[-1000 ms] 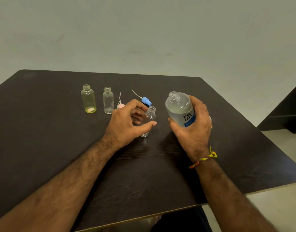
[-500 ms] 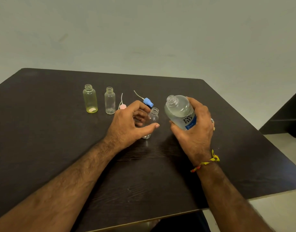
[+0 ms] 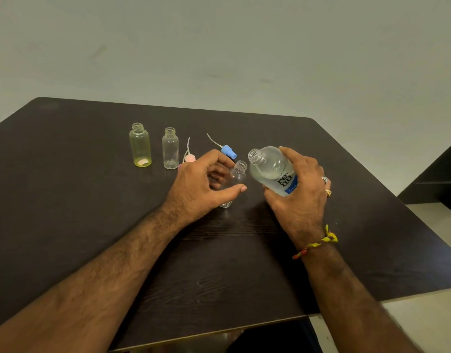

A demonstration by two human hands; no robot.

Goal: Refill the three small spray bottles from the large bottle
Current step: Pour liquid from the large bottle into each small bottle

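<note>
My right hand [image 3: 299,197] grips the large clear bottle [image 3: 271,169], uncapped and tilted left, its open mouth close above and beside the neck of a small clear bottle [image 3: 238,173]. My left hand [image 3: 204,186] curls around that small bottle, which stands on the dark table [image 3: 79,212], partly hidden by my fingers. Two more small open bottles stand farther left: a yellowish one [image 3: 140,145] and a clear one [image 3: 170,148].
A blue spray head [image 3: 228,151] with its tube lies behind my left hand, and a pink spray head [image 3: 190,157] lies beside the clear bottle. The table's right edge drops to a pale floor, with a dark piece of furniture [image 3: 438,179] at far right.
The large bottle has tipped further left and moved closer to the small bottle's neck. My left hand has stayed around the small bottle.
</note>
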